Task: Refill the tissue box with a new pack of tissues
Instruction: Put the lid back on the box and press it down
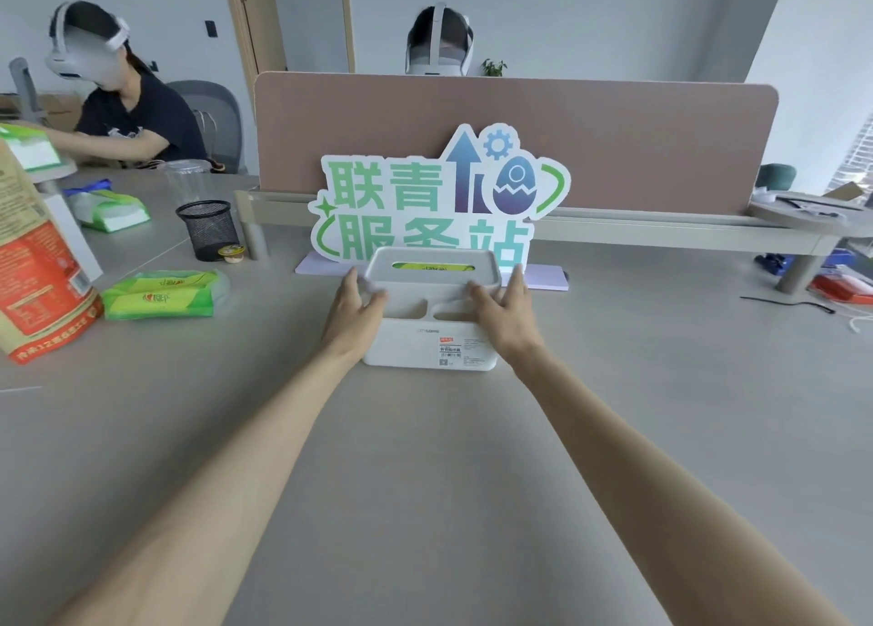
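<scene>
Both forearms reach across the bare near half of the desk (pixel 425 484) to the white tissue box (pixel 427 342), which sits midway across it; the left hand (pixel 354 309) and right hand (pixel 508 311) each clasp an end of the grey lid (pixel 434 271), fingers spread along its rim, and a green pack shows through the slot. I judge the lid is being seated or lifted, and I cannot tell which; if one end moves ahead of the other it could jam askew, or the light base could skid toward the standing sign (pixel 439 200) just behind and tip it against the pink divider (pixel 515 139). Toward the left edge lie spare tissue packs (pixel 158 295), near an orange-and-brown bag (pixel 38 271); beyond them stand a mesh pen cup (pixel 210 228) and a clear cup (pixel 186 181); nothing lies between hands and box.
</scene>
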`<state>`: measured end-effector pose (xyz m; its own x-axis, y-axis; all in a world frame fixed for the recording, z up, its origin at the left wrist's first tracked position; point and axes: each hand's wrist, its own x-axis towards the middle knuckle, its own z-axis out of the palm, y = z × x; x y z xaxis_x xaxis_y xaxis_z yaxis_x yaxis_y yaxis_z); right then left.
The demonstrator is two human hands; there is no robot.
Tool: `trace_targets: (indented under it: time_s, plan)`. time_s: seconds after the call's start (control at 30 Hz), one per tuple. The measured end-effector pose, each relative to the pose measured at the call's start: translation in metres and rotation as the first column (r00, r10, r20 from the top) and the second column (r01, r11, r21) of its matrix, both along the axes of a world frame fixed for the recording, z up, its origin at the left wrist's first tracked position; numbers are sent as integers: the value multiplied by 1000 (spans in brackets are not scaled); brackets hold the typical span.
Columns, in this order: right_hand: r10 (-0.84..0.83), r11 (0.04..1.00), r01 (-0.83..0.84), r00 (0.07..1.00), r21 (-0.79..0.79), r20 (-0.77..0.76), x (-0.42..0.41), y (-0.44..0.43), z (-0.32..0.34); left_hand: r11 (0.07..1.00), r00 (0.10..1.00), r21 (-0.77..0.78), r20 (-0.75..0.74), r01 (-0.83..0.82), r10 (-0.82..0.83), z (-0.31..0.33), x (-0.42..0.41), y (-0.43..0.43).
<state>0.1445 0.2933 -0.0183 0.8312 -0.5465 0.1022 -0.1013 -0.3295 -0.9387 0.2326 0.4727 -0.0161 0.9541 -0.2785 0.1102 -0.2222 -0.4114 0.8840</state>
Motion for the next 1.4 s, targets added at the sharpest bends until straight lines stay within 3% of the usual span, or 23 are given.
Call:
trace_targets:
  time_s: [0.1,0.3,0.43,0.63,0.83,1.03,1.13,1.4]
  plan:
    - [-4,973,11,1000,232,-31,-7,3,-19,998,988,-55,-151,19,-27,-12,-9,10]
    - [-44,970,43,999,239,0,-22,6,-12,990,990,-130,-123,51,-68,-5,-31,7]
    - [-195,944,172,979,282,57,-53,-29,-1,969,981,-167,-33,182,-190,12,-53,-34]
    - [-464,844,428,885,322,41,-126,-131,-3,907,906,-77,-67,414,-419,23,-100,-149]
    - [-615,754,584,788,302,13,-185,-223,-5,795,795,26,-58,606,-604,24,-129,-256]
    - [-663,715,631,749,301,4,-199,-292,-7,771,771,16,-40,637,-636,9,-134,-336]
    - [-639,752,619,769,228,19,-198,-309,-5,761,758,-8,-82,649,-647,-9,-131,-353]
    - [-546,827,534,838,176,23,-193,-347,-13,814,814,22,-4,581,-581,-20,-138,-377]
